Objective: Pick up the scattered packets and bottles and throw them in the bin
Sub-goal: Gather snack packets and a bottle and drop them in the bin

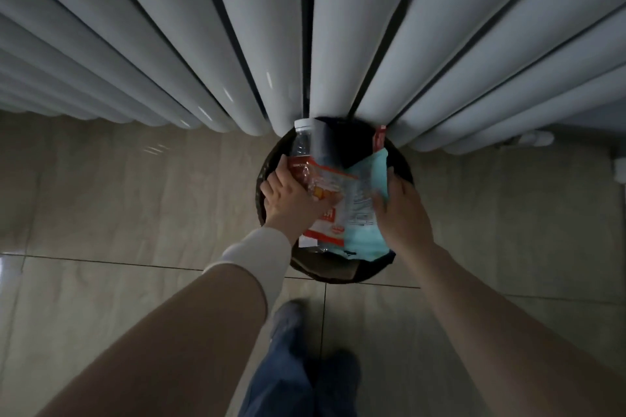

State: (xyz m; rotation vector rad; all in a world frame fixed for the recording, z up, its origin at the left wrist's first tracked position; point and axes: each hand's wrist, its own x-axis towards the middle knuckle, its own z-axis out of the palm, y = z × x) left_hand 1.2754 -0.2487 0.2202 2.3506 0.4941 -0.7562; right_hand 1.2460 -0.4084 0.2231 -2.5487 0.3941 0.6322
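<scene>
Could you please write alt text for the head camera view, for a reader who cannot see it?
Seen from above, a left hand and a right hand press a clear bottle, a red and white packet and a teal packet into a round dark bin standing on a tiled floor beside a white radiator.

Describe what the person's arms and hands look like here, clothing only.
The left arm wears a tan outer sleeve over a white inner sleeve whose cuff shows near the wrist. The right arm is bare, with no sleeve in view. Both hands, left and right, are bare: no gloves, and no rings or watch visible.
</scene>
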